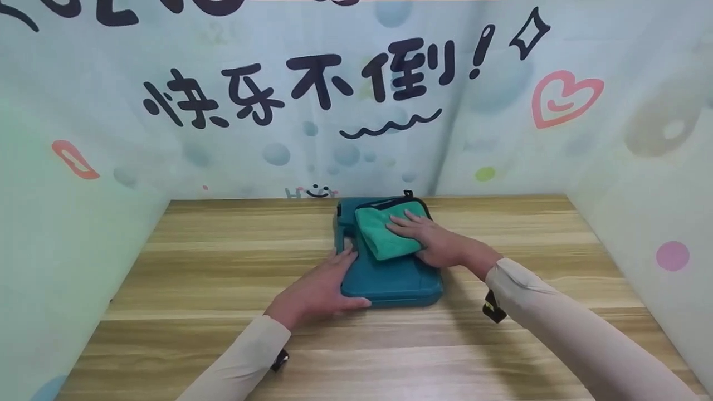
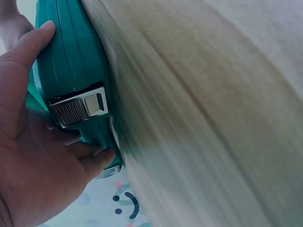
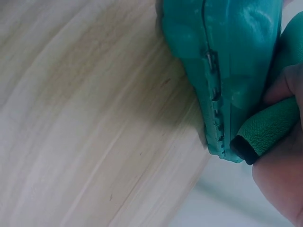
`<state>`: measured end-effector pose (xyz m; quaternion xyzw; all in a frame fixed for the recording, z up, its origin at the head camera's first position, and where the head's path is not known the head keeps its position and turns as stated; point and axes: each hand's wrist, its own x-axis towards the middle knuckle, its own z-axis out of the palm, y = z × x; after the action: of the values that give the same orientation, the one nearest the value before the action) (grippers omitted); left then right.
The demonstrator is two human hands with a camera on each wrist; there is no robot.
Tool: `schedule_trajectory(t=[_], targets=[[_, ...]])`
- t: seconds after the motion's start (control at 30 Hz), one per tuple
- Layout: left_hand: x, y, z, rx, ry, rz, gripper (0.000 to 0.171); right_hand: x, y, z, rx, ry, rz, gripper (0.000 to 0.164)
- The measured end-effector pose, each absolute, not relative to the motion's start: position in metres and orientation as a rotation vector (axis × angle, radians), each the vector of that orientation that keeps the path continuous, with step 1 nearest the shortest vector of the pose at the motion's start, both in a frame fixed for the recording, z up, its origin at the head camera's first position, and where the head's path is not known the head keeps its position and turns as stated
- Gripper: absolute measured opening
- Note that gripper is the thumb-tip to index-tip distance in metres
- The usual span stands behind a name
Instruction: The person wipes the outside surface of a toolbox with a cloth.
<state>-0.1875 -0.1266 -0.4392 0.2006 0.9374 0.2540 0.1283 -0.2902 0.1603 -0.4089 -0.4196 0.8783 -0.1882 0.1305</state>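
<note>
A teal plastic tool case (image 1: 390, 284) lies flat near the far edge of the wooden table. My left hand (image 1: 317, 289) holds its left side, thumb along the near edge and fingers by the handle gap. The left wrist view shows a silver latch (image 2: 80, 106) on the case between thumb and fingers. On top of the case is a green cloth (image 1: 384, 239) with black trim. Over that cloth lies my right hand (image 1: 440, 239), its fingers spread. In the right wrist view, a fold of the cloth (image 3: 270, 127) is caught between thumb and fingers.
The wooden table (image 1: 223, 234) extends to both sides and in front of the case. Close behind hangs a printed backdrop (image 1: 250, 156) with writing and drawings. Each sleeve has a dark wrist device (image 1: 493, 308) beneath it.
</note>
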Motion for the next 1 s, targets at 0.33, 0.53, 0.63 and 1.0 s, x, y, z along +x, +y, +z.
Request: schedule_trajectory(t=[0.33,0.53,0.63,1.0], targets=[[-0.187,-0.127,-0.443,0.626,2.755,0.749,0.109,-0.279,0.163,-0.41,-1.26,2.507,-0.517,0.076],[-0.188,-0.128,-0.444,0.614,2.757,0.745,0.11,-0.266,0.167,-0.409,-1.254,2.459,-0.527,0.078],[-0.188,-0.127,-0.443,0.609,2.755,0.748,0.11,-0.259,0.17,-0.408,-1.27,2.443,-0.531,0.079],[-0.189,-0.128,-0.444,0.619,2.743,0.756,0.11,-0.231,0.178,-0.408,-1.339,2.406,-0.508,0.084]])
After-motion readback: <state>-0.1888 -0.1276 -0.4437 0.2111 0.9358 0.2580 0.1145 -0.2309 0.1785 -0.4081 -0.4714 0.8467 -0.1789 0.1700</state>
